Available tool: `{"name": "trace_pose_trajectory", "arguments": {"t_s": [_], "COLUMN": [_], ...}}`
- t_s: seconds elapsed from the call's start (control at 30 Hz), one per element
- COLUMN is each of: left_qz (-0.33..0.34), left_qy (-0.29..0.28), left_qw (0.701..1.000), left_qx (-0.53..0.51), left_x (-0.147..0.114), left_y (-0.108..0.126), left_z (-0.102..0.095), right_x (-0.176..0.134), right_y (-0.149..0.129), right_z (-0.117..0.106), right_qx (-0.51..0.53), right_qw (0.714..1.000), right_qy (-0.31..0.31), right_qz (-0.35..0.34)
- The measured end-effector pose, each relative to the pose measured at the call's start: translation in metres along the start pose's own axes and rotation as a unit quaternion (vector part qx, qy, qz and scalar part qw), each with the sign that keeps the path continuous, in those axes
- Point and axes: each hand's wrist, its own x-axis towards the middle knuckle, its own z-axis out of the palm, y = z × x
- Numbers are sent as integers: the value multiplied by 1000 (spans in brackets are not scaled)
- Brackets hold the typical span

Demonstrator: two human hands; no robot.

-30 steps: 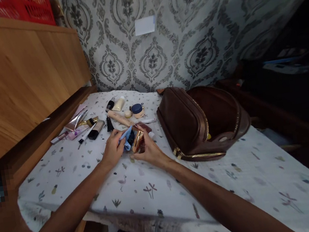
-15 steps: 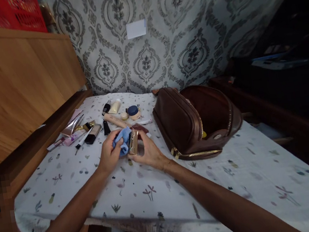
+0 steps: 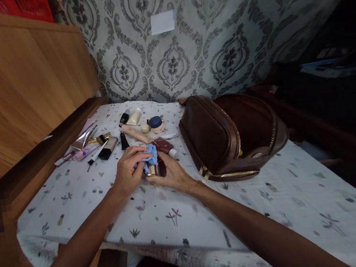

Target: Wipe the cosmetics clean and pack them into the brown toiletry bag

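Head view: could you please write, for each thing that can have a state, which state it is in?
Brown bag, unzipped, gaping open.
Gold-edged case, held in the right hand; open or closed, I cannot tell.
Blue cloth, crumpled, held in the left hand against the case.
Blue-lidded jar, upright, lid on.
Black-capped bottle, lying down, cap on.
Cream tube, lying down.

Right flank of right hand (image 3: pixel 171 174) blocked by brown bag (image 3: pixel 209 140); narrow gap seen between. Far side obstructed by dark red item (image 3: pixel 162 144), peach tube (image 3: pixel 136 133), blue-lidded jar (image 3: pixel 156 124). Reach beyond bounded by patterned wall (image 3: pixel 187 60); left side, by wooden panel (image 3: pixel 27 66). Free strip of printed cloth (image 3: pixel 156 235) framed between forearms (image 3: pixel 244 217), toward near edge.
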Motion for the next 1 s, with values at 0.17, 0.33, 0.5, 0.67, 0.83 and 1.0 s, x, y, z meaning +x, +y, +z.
{"name": "trace_pose_trajectory", "arguments": {"t_s": [0.17,0.33,0.5,0.67,0.83,1.0], "left_qz": [17,-20,-95,-110,-49,32], "left_qy": [-13,-62,-48,11,-22,-11], "left_qw": [998,981,954,961,983,997], "left_qx": [-53,-180,-279,-252,-176,-75], "left_x": [2,4,6,6,3,0], "left_y": [7,11,5,2,8,9], "left_z": [-5,-15,-17,-13,-6,-1], "right_x": [-1,-1,2,6,8,7], "right_y": [1,9,18,19,18,17], "right_z": [-1,-1,3,2,-3,0], "right_qx": [25,46,128,240,229,335], "right_qw": [999,999,990,966,968,931], "right_qy": [3,-3,25,61,81,43], "right_qz": [26,21,50,70,69,137]}}
